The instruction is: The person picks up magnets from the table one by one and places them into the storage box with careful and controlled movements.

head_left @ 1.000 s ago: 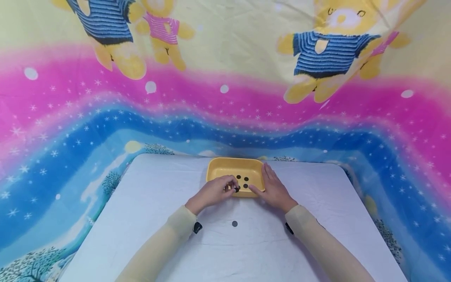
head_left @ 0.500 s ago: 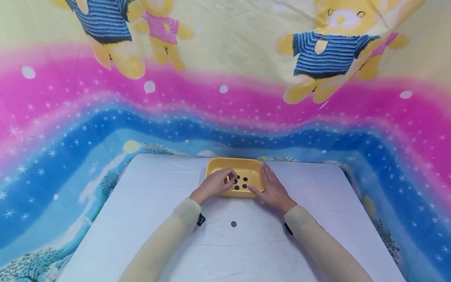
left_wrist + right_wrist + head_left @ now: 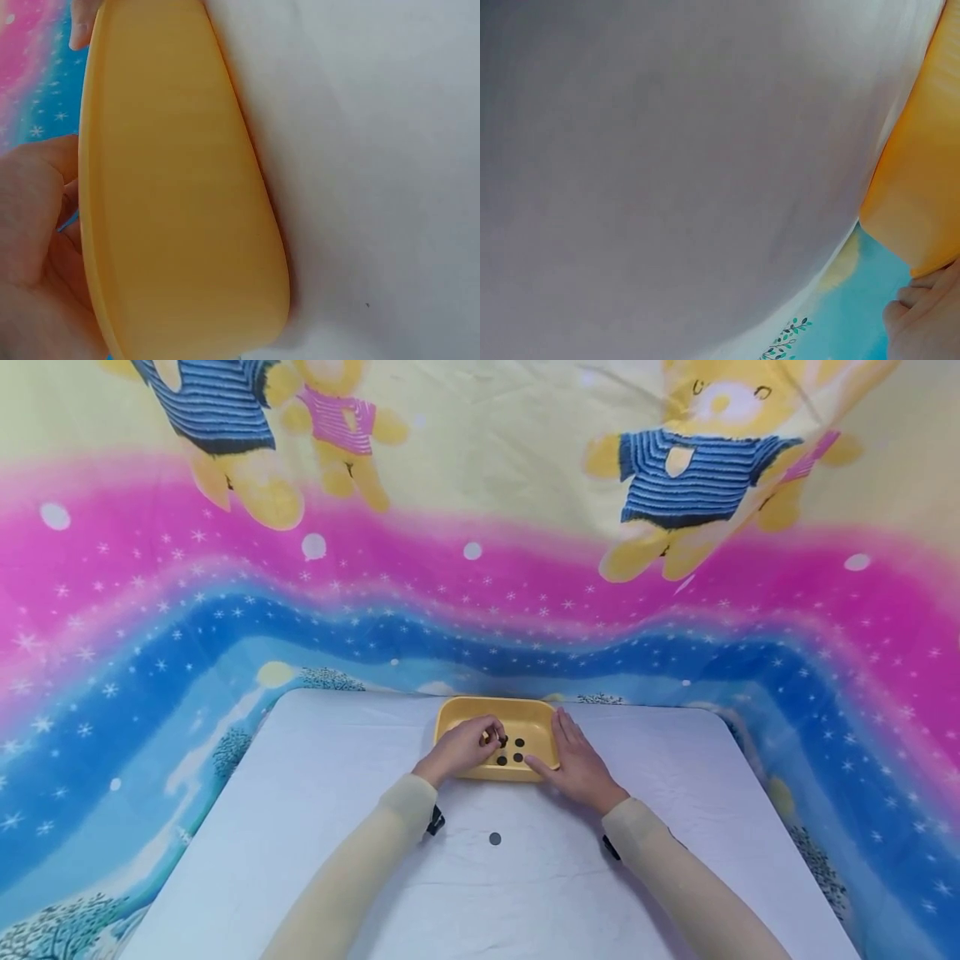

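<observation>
In the head view a shallow yellow plastic box point(image 3: 461, 710) stands near the table's far edge. My left hand point(image 3: 461, 748) reaches over its front left rim, thumb and fingertips pinching a small black disc point(image 3: 503, 742). Several like it lie on the box floor, one being a black disc point(image 3: 520, 742) right of my fingertips. My right hand point(image 3: 581, 767) rests against the box's right end, fingers straight along the outside and thumb over the front rim. The left wrist view has the box's outer wall point(image 3: 172, 180) covering my left fingertips.
A lone dark grey disc point(image 3: 495, 838) lies on the white tablecloth point(image 3: 337, 760) in front of the box. Behind the table hangs a cloth point(image 3: 480, 585) printed with bears and snowflakes.
My left hand has left one disc near the front of the box floor and shifted slightly farther back, fingertips at another disc. My right hand has stayed at the box's right end.
</observation>
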The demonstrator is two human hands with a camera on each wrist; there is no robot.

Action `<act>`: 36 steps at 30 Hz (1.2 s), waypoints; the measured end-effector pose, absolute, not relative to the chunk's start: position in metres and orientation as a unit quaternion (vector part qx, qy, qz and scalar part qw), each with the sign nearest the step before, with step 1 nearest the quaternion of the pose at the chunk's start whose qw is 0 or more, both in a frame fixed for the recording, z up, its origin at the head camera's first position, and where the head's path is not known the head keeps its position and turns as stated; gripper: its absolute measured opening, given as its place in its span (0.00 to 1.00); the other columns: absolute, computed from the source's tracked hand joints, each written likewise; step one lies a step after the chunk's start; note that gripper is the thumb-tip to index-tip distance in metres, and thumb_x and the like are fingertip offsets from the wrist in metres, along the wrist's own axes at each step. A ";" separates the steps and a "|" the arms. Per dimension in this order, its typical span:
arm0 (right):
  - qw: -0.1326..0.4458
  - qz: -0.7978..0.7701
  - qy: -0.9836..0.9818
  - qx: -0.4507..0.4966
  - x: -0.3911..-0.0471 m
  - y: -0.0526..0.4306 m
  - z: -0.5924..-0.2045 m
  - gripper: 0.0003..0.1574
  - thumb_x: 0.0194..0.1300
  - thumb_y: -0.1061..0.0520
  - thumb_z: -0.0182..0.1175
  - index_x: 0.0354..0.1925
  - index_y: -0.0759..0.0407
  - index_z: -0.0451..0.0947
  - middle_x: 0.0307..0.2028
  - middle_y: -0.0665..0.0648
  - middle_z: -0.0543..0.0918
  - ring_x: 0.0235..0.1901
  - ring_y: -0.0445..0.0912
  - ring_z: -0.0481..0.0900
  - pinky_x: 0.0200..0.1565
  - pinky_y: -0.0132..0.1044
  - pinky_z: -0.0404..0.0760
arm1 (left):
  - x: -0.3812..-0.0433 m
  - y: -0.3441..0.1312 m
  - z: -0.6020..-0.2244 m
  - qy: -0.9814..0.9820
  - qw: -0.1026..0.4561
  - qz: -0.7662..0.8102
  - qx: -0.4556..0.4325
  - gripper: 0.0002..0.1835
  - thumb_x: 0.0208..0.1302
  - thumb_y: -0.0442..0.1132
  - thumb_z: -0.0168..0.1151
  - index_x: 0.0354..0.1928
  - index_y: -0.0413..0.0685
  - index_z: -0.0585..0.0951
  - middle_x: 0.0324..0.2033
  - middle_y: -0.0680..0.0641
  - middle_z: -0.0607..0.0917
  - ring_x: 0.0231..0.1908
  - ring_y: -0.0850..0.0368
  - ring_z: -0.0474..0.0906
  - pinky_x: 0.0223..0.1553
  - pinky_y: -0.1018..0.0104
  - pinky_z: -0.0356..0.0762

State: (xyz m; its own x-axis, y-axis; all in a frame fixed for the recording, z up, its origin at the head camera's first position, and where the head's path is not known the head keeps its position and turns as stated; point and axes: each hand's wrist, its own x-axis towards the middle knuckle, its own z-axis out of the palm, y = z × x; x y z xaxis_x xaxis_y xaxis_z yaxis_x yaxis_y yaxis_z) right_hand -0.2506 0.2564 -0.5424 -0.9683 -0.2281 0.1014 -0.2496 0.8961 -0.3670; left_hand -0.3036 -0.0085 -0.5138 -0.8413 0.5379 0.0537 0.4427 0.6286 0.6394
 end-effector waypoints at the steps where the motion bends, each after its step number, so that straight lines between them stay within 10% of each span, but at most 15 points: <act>1: 0.028 0.192 -0.973 0.122 -0.251 0.257 -0.542 0.74 0.72 0.13 0.43 0.86 0.65 0.35 0.87 0.62 0.35 0.86 0.61 0.40 0.83 0.58 0.50 | -0.305 -0.007 -0.514 0.902 0.072 0.330 0.270 0.04 0.80 0.43 0.63 0.51 0.58 0.83 0.40 0.60 0.84 0.34 0.61 0.79 0.36 0.64 0.79; 36: 0.025 0.204 -0.971 0.122 -0.250 0.257 -0.542 0.74 0.72 0.14 0.43 0.86 0.65 0.35 0.87 0.64 0.37 0.86 0.59 0.39 0.83 0.58 0.49 | -0.327 0.014 -0.530 0.919 0.120 0.279 0.251 0.05 0.80 0.41 0.64 0.51 0.54 0.83 0.37 0.56 0.84 0.36 0.60 0.79 0.43 0.59 0.80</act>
